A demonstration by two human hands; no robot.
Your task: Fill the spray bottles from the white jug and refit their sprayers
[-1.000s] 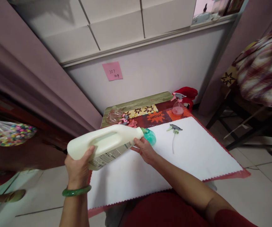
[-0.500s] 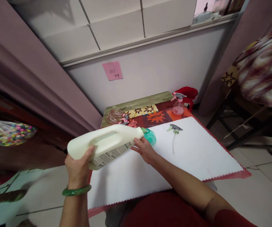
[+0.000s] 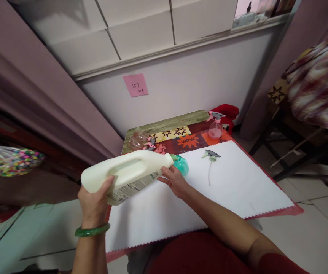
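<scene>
A large pale-cream plastic jug (image 3: 132,169) with a moulded handle lies tilted in both hands, its neck to the right and slightly higher in the picture. My left hand (image 3: 97,199), with a green bangle at the wrist, grips the jug near its base, thumb by the handle opening. Fingers of my right hand (image 3: 174,180) hold the jug close to its neck; some fingertips are hidden beneath it. The neck meets the mouth of a green see-through spray bottle (image 3: 182,165). Whether liquid flows cannot be seen. A grey and green spray head (image 3: 212,155) with its tube lies to the right.
On the table's far side stand a pink spray bottle (image 3: 215,130) and, at left, a clear bottle (image 3: 137,140) beside a pink-grey spray head (image 3: 150,144). A white mat (image 3: 238,182) covers the near tabletop. A stool with plaid cloth (image 3: 318,83) stands right.
Both hands, the jug and the green bottle stay essentially in place. Another person's leg and foot at the lower left have gone from view.
</scene>
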